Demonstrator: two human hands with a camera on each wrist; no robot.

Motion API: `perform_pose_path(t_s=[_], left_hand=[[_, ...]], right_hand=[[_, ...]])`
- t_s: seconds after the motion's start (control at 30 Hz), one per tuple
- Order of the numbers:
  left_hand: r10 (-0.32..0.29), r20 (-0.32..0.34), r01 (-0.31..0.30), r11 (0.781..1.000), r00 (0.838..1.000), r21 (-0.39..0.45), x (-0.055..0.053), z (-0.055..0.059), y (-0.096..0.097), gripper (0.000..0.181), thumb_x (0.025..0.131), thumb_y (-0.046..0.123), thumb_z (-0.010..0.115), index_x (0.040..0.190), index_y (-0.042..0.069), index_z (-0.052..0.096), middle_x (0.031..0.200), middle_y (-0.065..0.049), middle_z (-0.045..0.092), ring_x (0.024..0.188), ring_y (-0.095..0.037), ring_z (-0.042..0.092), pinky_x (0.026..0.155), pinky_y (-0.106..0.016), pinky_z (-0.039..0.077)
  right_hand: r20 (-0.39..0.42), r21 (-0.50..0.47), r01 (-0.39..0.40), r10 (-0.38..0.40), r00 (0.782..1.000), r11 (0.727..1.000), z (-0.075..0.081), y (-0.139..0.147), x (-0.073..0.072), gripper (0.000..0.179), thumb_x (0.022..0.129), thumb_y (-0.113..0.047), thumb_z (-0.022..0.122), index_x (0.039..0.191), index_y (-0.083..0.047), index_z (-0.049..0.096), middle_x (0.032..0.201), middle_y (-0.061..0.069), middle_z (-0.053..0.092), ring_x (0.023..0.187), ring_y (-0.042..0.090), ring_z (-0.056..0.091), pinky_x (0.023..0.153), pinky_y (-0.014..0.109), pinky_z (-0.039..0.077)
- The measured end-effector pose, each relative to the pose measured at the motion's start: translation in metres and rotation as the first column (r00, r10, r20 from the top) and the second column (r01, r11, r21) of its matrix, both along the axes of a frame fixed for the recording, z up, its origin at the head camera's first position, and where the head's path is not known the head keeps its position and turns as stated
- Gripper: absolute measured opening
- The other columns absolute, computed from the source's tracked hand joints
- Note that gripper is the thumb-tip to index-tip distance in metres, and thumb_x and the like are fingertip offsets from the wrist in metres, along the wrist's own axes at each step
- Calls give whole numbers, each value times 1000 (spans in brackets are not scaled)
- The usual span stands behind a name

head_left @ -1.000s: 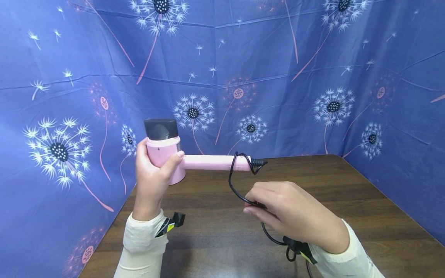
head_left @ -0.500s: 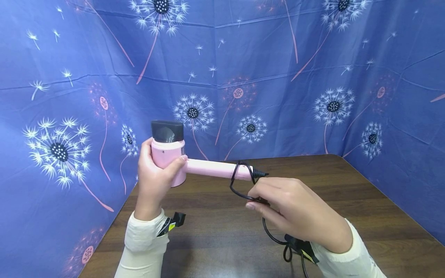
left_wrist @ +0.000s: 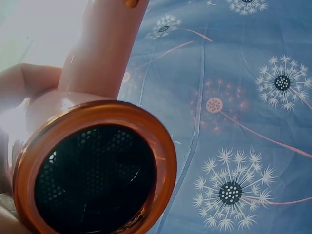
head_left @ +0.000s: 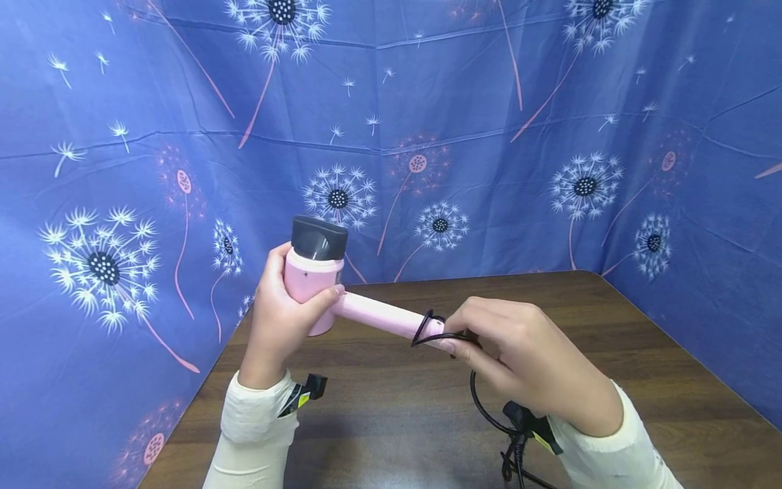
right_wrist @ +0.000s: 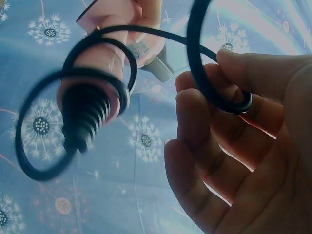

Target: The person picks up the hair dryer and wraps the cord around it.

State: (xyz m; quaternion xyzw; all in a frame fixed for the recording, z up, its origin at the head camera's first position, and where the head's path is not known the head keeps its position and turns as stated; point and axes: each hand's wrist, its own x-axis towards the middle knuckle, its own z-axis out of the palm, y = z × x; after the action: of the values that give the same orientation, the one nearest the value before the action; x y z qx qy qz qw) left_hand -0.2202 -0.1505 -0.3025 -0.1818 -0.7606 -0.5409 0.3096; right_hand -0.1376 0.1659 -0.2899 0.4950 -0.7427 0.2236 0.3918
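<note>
My left hand [head_left: 284, 319] grips the barrel of a pink hair dryer [head_left: 379, 314], thumb across its near side. The dryer's black nozzle [head_left: 319, 238] points up, and its handle slants down to the right. In the left wrist view, the dark round intake grille [left_wrist: 95, 180] faces the camera. A black power cord [head_left: 480, 405] loops around the handle's lower end. Beside that end, my right hand [head_left: 519, 346] pinches the cord between thumb and fingers. The right wrist view shows the ribbed cord sleeve [right_wrist: 85, 114] and a cord loop held in the curled fingers.
Below the hands is a dark brown wooden table [head_left: 379, 407]. More cord hangs in a bunched tangle [head_left: 516, 455] under the right wrist. A blue curtain [head_left: 489, 183] with dandelion prints stands behind the table and along both sides.
The dryer has moved right and slightly down, its handle tipping from level to slanting down. My right hand has risen slightly to the handle's end, drawing the cord loop closer around it.
</note>
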Motion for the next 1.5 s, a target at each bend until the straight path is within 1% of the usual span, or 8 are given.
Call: perform_pose_path(t_s=[0.1, 0.27, 0.37, 0.57, 0.73, 1.0, 1.23, 1.5], left_hand=[[-21, 12, 22, 999, 1000, -28, 0, 0, -1, 80, 75, 20, 92, 143, 23, 51, 110, -3, 67, 91, -22, 64, 76, -38, 56], [-78, 38, 80, 996, 996, -39, 1, 0, -1, 80, 75, 21, 92, 144, 24, 50, 111, -4, 67, 92, -23, 65, 77, -39, 56], [-116, 48, 118, 993, 992, -32, 1, 0, -1, 80, 75, 22, 93, 143, 24, 50, 113, -3, 66, 95, -23, 65, 78, -40, 56], [-147, 60, 149, 988, 987, -35, 2, 1, -2, 81, 75, 21, 93, 143, 25, 50, 115, -4, 65, 96, -23, 65, 80, -41, 57], [-176, 65, 178, 984, 982, -29, 2, 1, -2, 82, 74, 17, 93, 143, 26, 50, 116, -4, 66, 96, -25, 66, 80, -41, 57], [-225, 60, 227, 974, 972, -15, 3, 2, -3, 81, 75, 10, 91, 144, 23, 50, 116, -5, 66, 95, -28, 66, 79, -39, 58], [-264, 63, 265, 964, 962, -2, 3, 2, -4, 81, 74, 7, 90, 143, 21, 50, 115, -7, 66, 95, -30, 66, 79, -40, 58], [-299, 73, 299, 954, 951, 22, 6, 3, -3, 82, 75, 4, 89, 144, 21, 50, 116, -8, 67, 96, -31, 68, 79, -39, 59]], right_hand=[[12, -11, 1, -1, 1000, 1000, 0, 1, -1, 2, 100, -19, 69, 99, -17, 69, 85, -16, 57, 69, -5, 46, 61, 7, 38], [24, -25, 8, -7, 1000, 1000, 0, 4, -4, 11, 104, -24, 63, 100, -16, 70, 89, -15, 62, 71, -4, 51, 63, 8, 43], [34, -32, 7, -6, 999, 999, 0, 6, -6, 2, 100, -18, 69, 101, -16, 70, 91, -14, 64, 73, -4, 53, 64, 9, 45], [49, -43, 18, -15, 999, 999, 1, 7, -6, 13, 92, -10, 76, 100, -18, 69, 90, -15, 64, 74, -4, 56, 65, 10, 47], [63, -51, 28, -25, 998, 998, 1, 8, -6, 14, 92, -11, 77, 100, -19, 69, 90, -16, 64, 74, -5, 56, 65, 11, 48], [122, -50, 49, -43, 992, 998, -1, 10, -7, 3, 99, -21, 72, 100, -18, 71, 91, -16, 66, 76, -4, 60, 68, 11, 50], [88, -69, 25, -19, 996, 997, -1, 9, -11, 15, 92, -9, 78, 100, -20, 70, 92, -16, 66, 77, -3, 61, 67, 11, 51], [169, -50, 88, -79, 982, 995, -2, 11, -11, 3, 98, -19, 73, 100, -20, 70, 89, -17, 64, 76, -2, 60, 66, 11, 50]])
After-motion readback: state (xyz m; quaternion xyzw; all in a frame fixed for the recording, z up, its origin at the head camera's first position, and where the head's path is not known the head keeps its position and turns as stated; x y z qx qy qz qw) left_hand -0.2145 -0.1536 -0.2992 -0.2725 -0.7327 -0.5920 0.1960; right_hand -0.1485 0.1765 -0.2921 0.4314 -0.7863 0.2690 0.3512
